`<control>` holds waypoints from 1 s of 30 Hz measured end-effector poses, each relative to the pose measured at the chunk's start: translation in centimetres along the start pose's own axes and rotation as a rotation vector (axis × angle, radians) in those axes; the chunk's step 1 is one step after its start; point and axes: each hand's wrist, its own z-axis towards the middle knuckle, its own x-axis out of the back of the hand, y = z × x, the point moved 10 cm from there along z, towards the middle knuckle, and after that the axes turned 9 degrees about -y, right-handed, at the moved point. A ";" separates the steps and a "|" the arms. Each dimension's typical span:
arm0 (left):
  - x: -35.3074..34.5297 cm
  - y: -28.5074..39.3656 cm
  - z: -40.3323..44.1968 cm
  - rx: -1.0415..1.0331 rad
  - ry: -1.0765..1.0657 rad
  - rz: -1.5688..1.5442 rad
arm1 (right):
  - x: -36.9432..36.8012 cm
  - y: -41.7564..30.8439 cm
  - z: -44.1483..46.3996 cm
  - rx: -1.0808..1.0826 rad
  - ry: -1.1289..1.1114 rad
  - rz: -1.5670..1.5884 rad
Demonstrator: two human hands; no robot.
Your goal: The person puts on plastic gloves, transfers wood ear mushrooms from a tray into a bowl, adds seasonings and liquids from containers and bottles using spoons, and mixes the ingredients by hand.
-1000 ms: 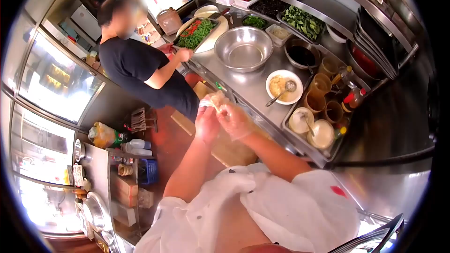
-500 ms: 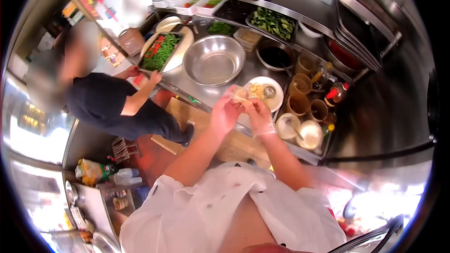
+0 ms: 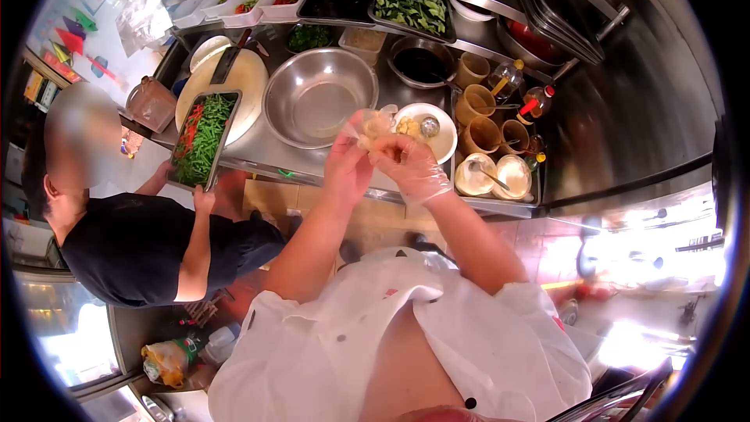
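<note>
Crumpled clear plastic (image 3: 374,124), near-right of the bowl (image 3: 308,109) | gloved right hand (image 3: 408,164) pinches it, fingers narrow; left hand (image 3: 348,162) touches it, whether gripping cannot be told | plastic juts past the fingertips on their far side, long axis unclear, neither hand nearer

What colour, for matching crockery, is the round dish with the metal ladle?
The round dish is white; head view.

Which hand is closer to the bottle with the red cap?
Right. The right hand is left of and below the bottle in the picture; the left hand is farther left.
</note>
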 end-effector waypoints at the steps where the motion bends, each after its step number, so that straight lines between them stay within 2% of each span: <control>1: 0.8 0.2 0.1 -0.031 0.001 -0.001 | -0.2 -0.6 0.2 0.024 0.011 -0.085; 5: 2.1 1.1 0.3 -0.065 0.033 0.023 | 0.0 -1.8 1.7 0.187 0.104 -0.272; 8: 2.7 -0.2 0.3 -0.030 0.090 -0.005 | 0.7 -6.0 0.5 0.508 0.216 -0.474; 11: 3.7 -1.4 0.8 0.046 0.182 0.085 | 0.4 -6.8 -0.3 0.633 0.268 -0.456; 17: 0.6 -3.7 1.9 0.208 0.249 -0.102 | 0.7 -3.8 2.2 0.508 0.192 -0.674; 20: 0.0 -4.1 2.2 0.308 0.195 -0.100 | 1.8 -5.7 1.2 0.630 0.381 -0.740; 23: -0.3 -4.8 3.9 0.256 0.018 -0.041 | 2.5 -4.9 1.6 0.667 0.517 -0.770; 26: 1.8 -4.6 4.7 0.118 0.034 0.110 | 2.8 -2.3 4.3 0.578 0.348 -0.682; 29: 6.2 -5.5 5.5 0.049 0.225 0.191 | 2.2 0.0 5.9 0.472 0.322 -0.726; 30: 7.1 -5.9 6.0 0.058 0.234 0.174 | 2.2 -0.5 6.0 0.496 0.336 -0.722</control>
